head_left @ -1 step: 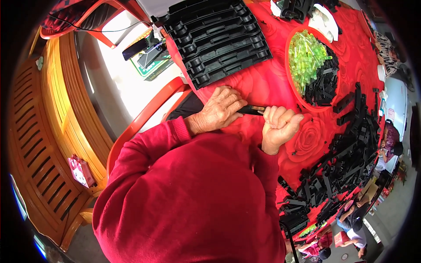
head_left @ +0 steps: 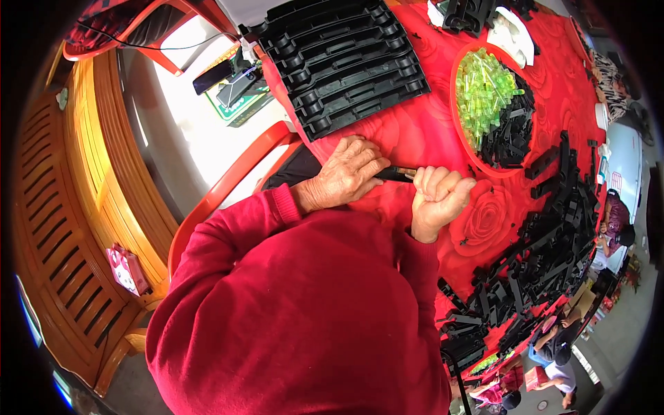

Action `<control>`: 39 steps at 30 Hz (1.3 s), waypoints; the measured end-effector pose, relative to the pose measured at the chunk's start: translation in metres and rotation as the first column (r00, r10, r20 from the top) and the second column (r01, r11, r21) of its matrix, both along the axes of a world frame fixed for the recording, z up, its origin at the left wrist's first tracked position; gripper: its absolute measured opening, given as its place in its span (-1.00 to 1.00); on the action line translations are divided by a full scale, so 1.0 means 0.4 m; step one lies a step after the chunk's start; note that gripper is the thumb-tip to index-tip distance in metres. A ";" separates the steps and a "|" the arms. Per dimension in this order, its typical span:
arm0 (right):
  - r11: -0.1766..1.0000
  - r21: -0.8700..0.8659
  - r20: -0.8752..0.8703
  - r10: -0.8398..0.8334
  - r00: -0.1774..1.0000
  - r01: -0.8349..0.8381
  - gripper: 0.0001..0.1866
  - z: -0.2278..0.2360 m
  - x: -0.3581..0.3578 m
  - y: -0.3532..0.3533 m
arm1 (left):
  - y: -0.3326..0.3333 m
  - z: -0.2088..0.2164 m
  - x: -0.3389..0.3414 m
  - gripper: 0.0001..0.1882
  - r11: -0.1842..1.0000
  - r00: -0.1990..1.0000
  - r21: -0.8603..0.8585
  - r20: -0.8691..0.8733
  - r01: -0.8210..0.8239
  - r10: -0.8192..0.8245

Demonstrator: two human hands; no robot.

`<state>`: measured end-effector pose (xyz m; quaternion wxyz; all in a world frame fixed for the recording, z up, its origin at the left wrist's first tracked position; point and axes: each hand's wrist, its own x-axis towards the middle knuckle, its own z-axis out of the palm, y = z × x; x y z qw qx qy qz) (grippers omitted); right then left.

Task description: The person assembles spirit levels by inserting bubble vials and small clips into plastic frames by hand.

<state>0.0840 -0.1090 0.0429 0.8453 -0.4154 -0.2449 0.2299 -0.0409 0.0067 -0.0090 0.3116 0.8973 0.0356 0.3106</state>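
My left hand (head_left: pixel 348 171) is closed on a short, narrow black plastic piece (head_left: pixel 395 173) above the red table covering. The piece sticks out to the right, and a small light brown or gold spot shows near its far end. My right hand (head_left: pixel 440 200) is curled into a fist against that end, thumb pointing right. Whatever lies inside those fingers is hidden. Just beyond my left hand sits a black ribbed tray (head_left: pixel 346 69) with several slots. Farther right stands a red round basin (head_left: pixel 454 104) of yellow-green clear plastic pieces (head_left: pixel 484 86) and small black parts (head_left: pixel 510 135).
Loose black plastic parts (head_left: pixel 515 283) are heaped along the right side of the table. A white container (head_left: pixel 510 36) stands at the far edge. To my left are a red chair (head_left: pixel 228 180) and a wooden bench (head_left: pixel 62 228). Other people (head_left: pixel 553 353) are at the lower right.
My right hand has shifted very slightly left, toward my left hand and along the black piece. My left hand and the things on the table look the same.
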 end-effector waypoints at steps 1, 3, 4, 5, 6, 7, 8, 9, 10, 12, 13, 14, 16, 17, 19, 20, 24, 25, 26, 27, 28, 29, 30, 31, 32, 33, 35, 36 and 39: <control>1.000 -0.003 0.000 0.005 1.000 -0.005 -0.43 -0.007 -0.001 0.004 | 0.000 0.002 0.000 -0.51 1.000 1.000 0.002 -0.012 0.003 -0.003; 0.999 -0.031 -0.053 -0.032 0.998 0.030 -0.44 -0.023 0.000 0.008 | -0.002 0.004 0.000 -0.53 1.000 1.000 -0.010 -0.025 0.003 -0.003; 0.998 -0.023 -0.063 -0.057 0.996 0.055 -0.44 -0.030 -0.001 0.013 | -0.001 0.004 0.000 -0.54 1.000 0.999 -0.019 -0.040 0.007 -0.008; 0.998 -0.027 -0.065 -0.054 0.996 0.052 -0.44 -0.033 -0.001 0.015 | 0.000 0.005 0.000 -0.54 1.000 0.999 -0.022 -0.042 0.004 -0.005; 0.999 -0.025 -0.054 -0.045 0.997 0.044 -0.44 -0.035 -0.002 0.017 | 0.002 0.006 0.000 -0.54 1.000 0.999 -0.025 -0.035 0.008 -0.009; 0.999 -0.024 -0.043 -0.035 0.998 0.034 -0.45 -0.036 -0.001 0.019 | 0.001 0.004 0.001 -0.54 1.000 1.000 -0.029 -0.027 0.009 -0.010; 0.999 -0.029 -0.045 -0.032 0.998 0.030 -0.45 -0.037 -0.001 0.020 | 0.001 0.002 0.001 -0.54 0.999 1.000 -0.034 -0.029 0.005 -0.006; 0.999 -0.040 -0.055 -0.036 0.998 0.034 -0.45 -0.038 -0.001 0.020 | 0.000 0.000 0.001 -0.53 1.000 1.000 -0.024 -0.026 0.002 -0.002; 0.998 -0.050 -0.064 -0.044 0.997 0.041 -0.45 -0.038 -0.002 0.021 | 0.002 -0.001 0.000 -0.53 1.000 1.000 -0.014 -0.022 0.001 -0.001; 0.997 -0.071 -0.038 -0.030 0.999 0.027 -0.45 -0.038 -0.004 0.022 | 0.003 0.000 -0.002 -0.53 1.000 1.000 -0.013 -0.023 0.003 -0.004; 0.996 -0.088 -0.008 -0.018 1.000 0.017 -0.45 -0.036 -0.005 0.021 | 0.003 0.000 -0.001 -0.53 1.000 1.000 -0.009 -0.021 0.008 -0.008; 0.996 -0.092 -0.008 -0.018 1.000 0.017 -0.45 -0.035 -0.009 0.021 | 0.002 -0.002 -0.001 -0.53 1.000 1.000 -0.013 -0.021 0.008 -0.009; 0.983 -0.178 0.025 -0.041 0.999 0.045 -0.43 -0.033 -0.020 0.024 | 0.000 -0.006 -0.001 -0.53 1.000 0.999 -0.018 -0.031 0.007 -0.007; 0.982 -0.182 0.025 -0.039 0.999 0.042 -0.43 -0.034 -0.023 0.026 | -0.001 -0.007 0.000 -0.53 1.000 0.999 -0.021 -0.032 0.004 -0.005; 0.979 -0.198 0.108 -0.036 0.993 0.057 -0.44 -0.038 -0.029 0.029 | -0.001 -0.007 -0.001 -0.52 1.000 0.999 -0.023 -0.038 0.015 -0.016; 0.978 -0.200 0.106 -0.033 0.994 0.054 -0.44 -0.041 -0.030 0.031 | 0.001 -0.006 -0.001 -0.52 1.000 0.999 -0.025 -0.040 0.012 -0.013; 0.978 -0.196 0.115 -0.045 0.992 0.067 -0.45 -0.048 -0.030 0.030 | -0.002 -0.010 0.000 -0.51 0.999 0.999 -0.030 -0.039 0.022 -0.023; 0.981 -0.186 0.100 -0.039 0.994 0.057 -0.45 -0.049 -0.031 0.029 | -0.003 -0.012 -0.001 -0.51 0.999 0.999 -0.034 -0.037 0.024 -0.026; 0.982 -0.163 0.039 -0.085 0.996 0.091 -0.45 -0.051 -0.021 0.034 | -0.002 -0.010 -0.001 -0.51 0.999 0.999 -0.032 -0.033 0.029 -0.030; 0.982 -0.160 0.045 -0.090 0.995 0.096 -0.45 -0.050 -0.021 0.036 | 0.000 -0.007 -0.002 -0.54 1.000 0.999 -0.022 -0.033 0.022 -0.022; 0.985 -0.161 0.055 -0.050 0.997 0.058 -0.45 -0.049 -0.018 0.037 | 0.002 -0.004 0.000 -0.57 1.000 0.999 -0.011 -0.029 0.014 -0.014; 0.987 -0.161 0.065 -0.010 0.998 0.020 -0.44 -0.047 -0.016 0.037 | 0.001 -0.004 0.002 -0.57 1.000 1.000 -0.005 -0.019 0.019 -0.019; 0.989 -0.145 0.112 -0.017 0.994 0.034 -0.45 -0.055 -0.014 0.032 | -0.001 -0.007 0.002 -0.57 1.000 1.000 -0.016 -0.019 0.015 -0.016; 0.990 -0.137 0.119 -0.018 0.993 0.034 -0.45 -0.051 -0.009 0.028 | -0.001 -0.008 0.001 -0.57 1.000 1.000 -0.025 -0.021 0.007 -0.007; 0.997 -0.071 -0.002 -0.043 0.999 0.042 -0.45 -0.044 0.003 0.017 | -0.001 -0.004 0.001 -0.56 0.999 1.000 -0.042 -0.014 0.006 -0.006; 0.998 -0.005 -0.125 -0.058 0.990 0.058 -0.45 -0.035 0.019 0.003 | -0.002 0.001 0.001 -0.56 0.999 1.000 -0.034 -0.007 0.008 -0.008; 0.995 0.092 -0.064 -0.023 0.998 0.029 -0.46 0.020 0.066 -0.044 | -0.001 0.010 -0.006 -0.57 0.996 1.000 -0.092 0.020 -0.004 0.006; 0.994 0.061 -0.107 -0.079 0.991 0.086 -0.48 0.052 0.080 -0.072 | -0.002 0.017 -0.013 -0.57 0.996 1.000 -0.087 0.024 -0.001 0.003; 0.974 -0.056 -0.145 -0.228 0.963 0.222 -0.55 0.092 0.074 -0.141 | -0.006 0.040 -0.016 -0.58 0.973 0.998 -0.229 0.047 0.040 -0.030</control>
